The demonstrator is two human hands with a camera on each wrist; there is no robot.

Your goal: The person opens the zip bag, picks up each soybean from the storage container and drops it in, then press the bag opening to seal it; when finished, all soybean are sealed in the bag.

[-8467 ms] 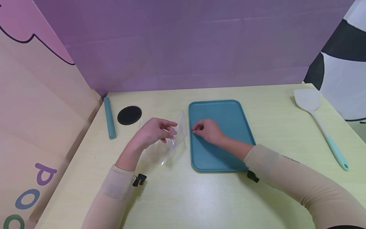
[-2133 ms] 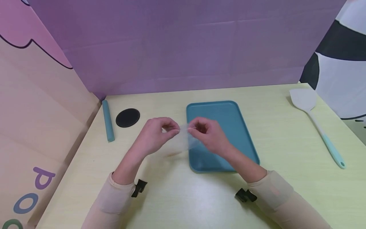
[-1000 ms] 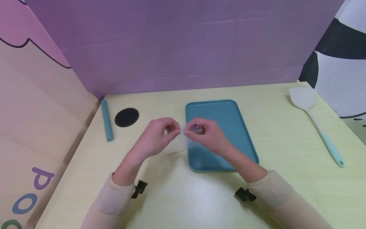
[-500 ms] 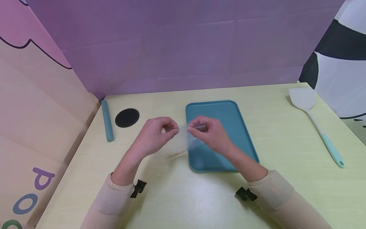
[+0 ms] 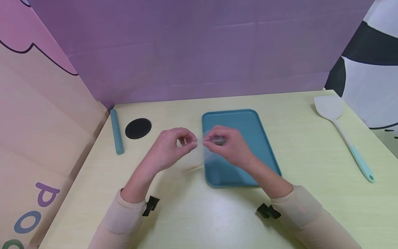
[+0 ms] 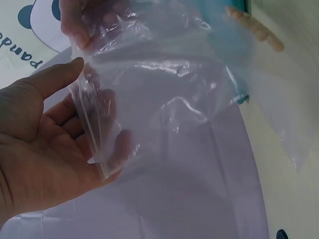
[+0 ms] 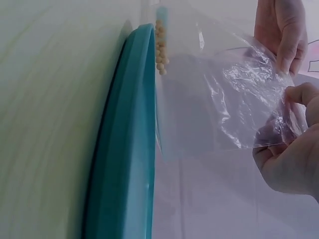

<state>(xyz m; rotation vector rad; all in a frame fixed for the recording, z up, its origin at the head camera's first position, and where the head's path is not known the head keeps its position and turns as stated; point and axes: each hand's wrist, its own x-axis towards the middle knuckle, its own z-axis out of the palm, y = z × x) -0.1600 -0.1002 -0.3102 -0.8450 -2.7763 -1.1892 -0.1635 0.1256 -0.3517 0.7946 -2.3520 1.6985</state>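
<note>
A clear plastic bag [image 7: 199, 109] hangs between my hands, over the left edge of the teal tray [image 5: 245, 121]. Small round beige beans [image 7: 161, 50] have gathered along its bottom, showing too as a short row of beans [image 6: 256, 30] in the left wrist view. At one part of the bag's top edge, my left hand [image 5: 169, 148] pinches the film between thumb and fingers. My right hand [image 5: 228, 147] pinches the same edge close beside it. The fingertips nearly meet in the head view. Some fingers show through the film in the left wrist view.
A black round disc [image 5: 138, 128] and a teal bar [image 5: 116, 132] lie on the table's left. At the right lies a white spatula [image 5: 330, 107] with a mint handle. A purple backdrop [image 5: 199, 52] stands behind the table.
Earliest, only my left hand held the bag, while my right hand was at the tray's left edge. Since then both hands pinch the bag's top; lately the fingertips shift slightly along it.
</note>
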